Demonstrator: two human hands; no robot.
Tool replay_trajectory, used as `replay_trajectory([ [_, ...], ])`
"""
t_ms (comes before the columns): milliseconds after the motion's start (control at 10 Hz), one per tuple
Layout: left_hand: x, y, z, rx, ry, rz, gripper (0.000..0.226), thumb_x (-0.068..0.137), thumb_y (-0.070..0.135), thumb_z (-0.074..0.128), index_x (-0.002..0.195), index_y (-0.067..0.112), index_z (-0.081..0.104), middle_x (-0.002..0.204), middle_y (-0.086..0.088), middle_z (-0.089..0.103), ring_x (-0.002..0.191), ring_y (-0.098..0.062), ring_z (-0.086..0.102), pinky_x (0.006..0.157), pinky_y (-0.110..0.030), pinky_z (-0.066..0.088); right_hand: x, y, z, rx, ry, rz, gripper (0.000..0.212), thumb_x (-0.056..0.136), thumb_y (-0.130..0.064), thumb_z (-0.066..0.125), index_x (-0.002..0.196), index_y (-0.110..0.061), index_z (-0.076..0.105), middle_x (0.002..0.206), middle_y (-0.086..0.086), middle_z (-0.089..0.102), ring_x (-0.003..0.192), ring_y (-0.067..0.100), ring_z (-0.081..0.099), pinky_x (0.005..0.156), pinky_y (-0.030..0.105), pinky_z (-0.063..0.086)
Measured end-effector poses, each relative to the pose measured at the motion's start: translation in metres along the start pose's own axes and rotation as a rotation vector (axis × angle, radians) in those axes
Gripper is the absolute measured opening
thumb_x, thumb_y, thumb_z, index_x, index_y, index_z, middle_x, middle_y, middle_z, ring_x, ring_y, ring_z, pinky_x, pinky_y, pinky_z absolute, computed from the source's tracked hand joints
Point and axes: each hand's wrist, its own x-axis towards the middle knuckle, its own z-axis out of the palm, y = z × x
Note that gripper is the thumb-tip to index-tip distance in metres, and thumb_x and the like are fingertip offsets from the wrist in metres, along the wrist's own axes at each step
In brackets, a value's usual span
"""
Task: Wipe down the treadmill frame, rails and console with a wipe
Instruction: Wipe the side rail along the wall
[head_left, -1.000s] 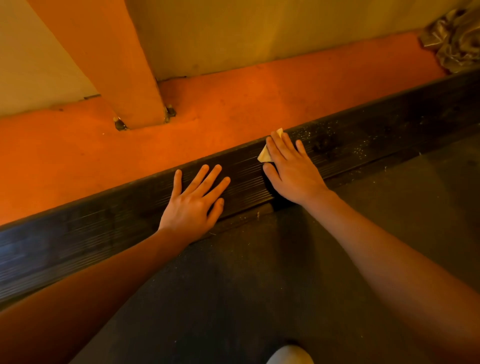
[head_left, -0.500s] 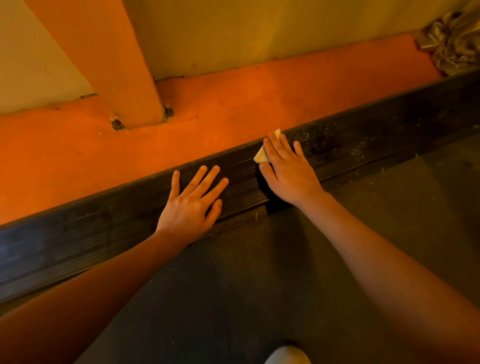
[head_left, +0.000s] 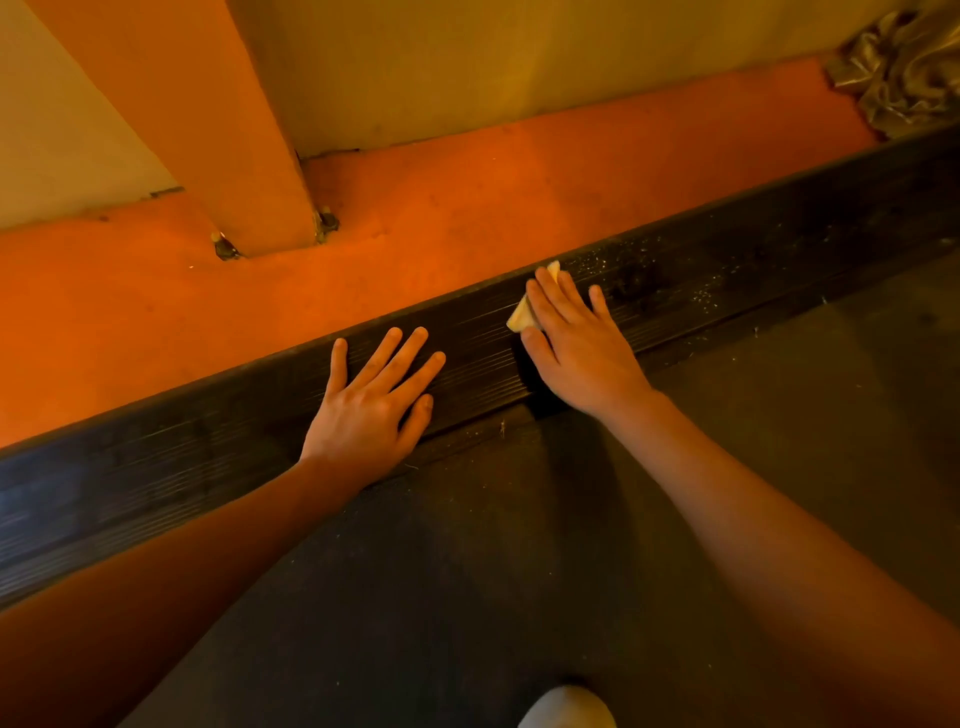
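Observation:
A dark ribbed side rail (head_left: 197, 457) of the treadmill runs diagonally from lower left to upper right. My left hand (head_left: 371, 405) lies flat on it with fingers spread and straight. My right hand (head_left: 576, 348) presses a pale yellow wipe (head_left: 522, 317) flat against the rail; only the wipe's left corner and a tip above the fingers show. Pale dust specks cover the rail (head_left: 691, 280) to the right of that hand. The dark belt (head_left: 467, 571) lies below the rail.
An orange floor (head_left: 467, 208) lies beyond the rail, with an orange post (head_left: 208, 130) bolted to it and a yellowish wall behind. Crumpled shiny material (head_left: 904, 67) sits at the top right corner. A white shoe toe (head_left: 566, 709) shows at the bottom edge.
My right hand with the wipe has slid slightly left and back along the rail. The left hand stays in place.

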Motion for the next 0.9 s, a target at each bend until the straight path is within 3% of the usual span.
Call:
replay_trajectory([
  [200,-0.001,0.000,0.000,-0.001,0.011,0.003,0.052,0.106,0.042,0.033,0.155,0.029,0.038,0.167,-0.001,0.024,0.155,-0.025,0.018,0.118,-0.070,0.013,-0.068,0.018,0.017,-0.025,-0.037,-0.002,0.068,0.103,-0.059,0.002,0.162,-0.026,-0.003,0.170,-0.008,-0.013,0.155,0.011,-0.018,0.123,0.037,-0.015],
  [400,0.000,0.001,0.001,0.009,0.008,0.006,0.052,0.106,0.042,0.032,0.155,0.029,0.038,0.167,-0.001,0.023,0.155,-0.024,0.017,0.119,-0.070,0.013,0.023,0.007,-0.009,-0.027,0.027,0.036,0.063,0.110,-0.047,0.014,0.165,-0.017,0.004,0.172,0.000,-0.006,0.157,0.018,-0.012,0.123,0.042,-0.012],
  [600,-0.001,0.001,0.000,-0.004,-0.002,0.006,0.052,0.106,0.043,0.031,0.156,0.030,0.037,0.167,-0.001,0.022,0.155,-0.025,0.016,0.119,-0.070,0.011,-0.071,0.020,0.015,-0.021,0.002,0.010,0.066,0.106,-0.056,0.006,0.163,-0.025,0.000,0.171,-0.006,-0.010,0.156,0.012,-0.016,0.122,0.037,-0.016],
  [900,0.000,0.000,-0.001,0.002,-0.023,0.009,0.052,0.106,0.043,0.029,0.156,0.030,0.035,0.168,-0.001,0.020,0.155,-0.025,0.015,0.119,-0.070,0.011,0.017,0.003,-0.007,-0.009,0.009,0.040,0.062,0.110,-0.047,0.014,0.164,-0.018,0.003,0.172,-0.001,-0.007,0.157,0.016,-0.013,0.122,0.040,-0.015],
])
